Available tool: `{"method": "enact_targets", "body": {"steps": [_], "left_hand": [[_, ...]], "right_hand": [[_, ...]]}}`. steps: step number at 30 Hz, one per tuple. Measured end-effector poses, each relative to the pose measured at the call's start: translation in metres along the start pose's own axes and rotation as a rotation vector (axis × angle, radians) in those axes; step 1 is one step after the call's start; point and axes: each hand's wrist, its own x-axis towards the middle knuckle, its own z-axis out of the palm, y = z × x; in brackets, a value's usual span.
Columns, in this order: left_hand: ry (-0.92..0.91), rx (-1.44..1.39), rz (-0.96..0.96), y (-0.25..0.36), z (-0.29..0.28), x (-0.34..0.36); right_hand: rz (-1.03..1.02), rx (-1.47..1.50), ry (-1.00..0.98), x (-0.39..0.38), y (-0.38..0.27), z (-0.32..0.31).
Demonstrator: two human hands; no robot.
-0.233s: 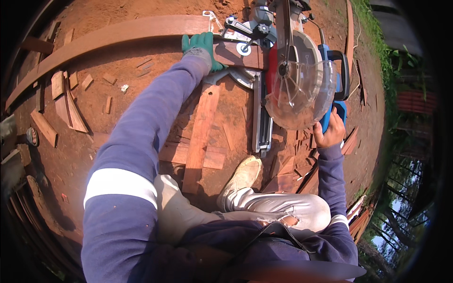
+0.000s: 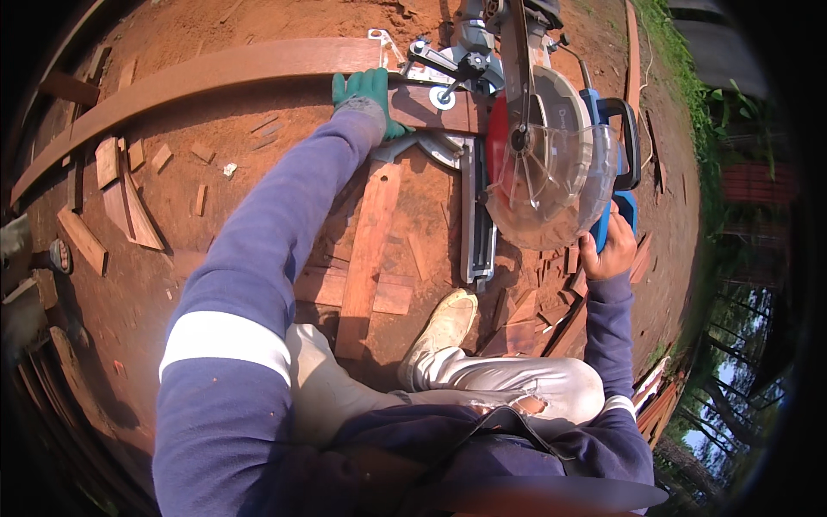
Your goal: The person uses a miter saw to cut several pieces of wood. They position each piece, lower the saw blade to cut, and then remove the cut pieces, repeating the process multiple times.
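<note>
My left hand [image 2: 366, 99], in a green glove, spans a short reddish-brown wooden board [image 2: 413, 108], fingers stretched toward its far edge and thumb by the near edge. A clamp with a round pad [image 2: 443, 97] bears down on that board on the bed of a mitre saw [image 2: 465, 215]. Just right of the board's end is the saw's red blade [image 2: 498, 142], partly behind a clear guard [image 2: 538, 189]. Bare, my right hand [image 2: 613, 246] is wrapped round the saw's blue handle [image 2: 627, 207]; part of its grip is hidden.
A long wooden beam [image 2: 215, 77] runs leftward behind the saw. Below it, offcuts [image 2: 129, 202] lie on reddish soil. A plank [image 2: 366, 258] reaches toward me over a crosspiece, near my shoe [image 2: 444, 332]. More scraps [image 2: 525, 319] are heaped right of the shoe.
The whole view has shifted slightly, so things sit a little lower in the picture. More of the red blade shows beside the guard. Both hands keep their holds.
</note>
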Motion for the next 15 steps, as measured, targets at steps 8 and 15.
{"method": "enact_targets", "body": {"steps": [8,15], "left_hand": [[0.047,0.039,0.057,-0.002,0.006,0.002],[0.040,-0.033,0.283,-0.045,0.011,0.014]], "right_hand": [[0.075,-0.038,0.001,0.008,-0.003,-0.040],[0.098,0.041,0.172,0.044,0.006,-0.088]]}}
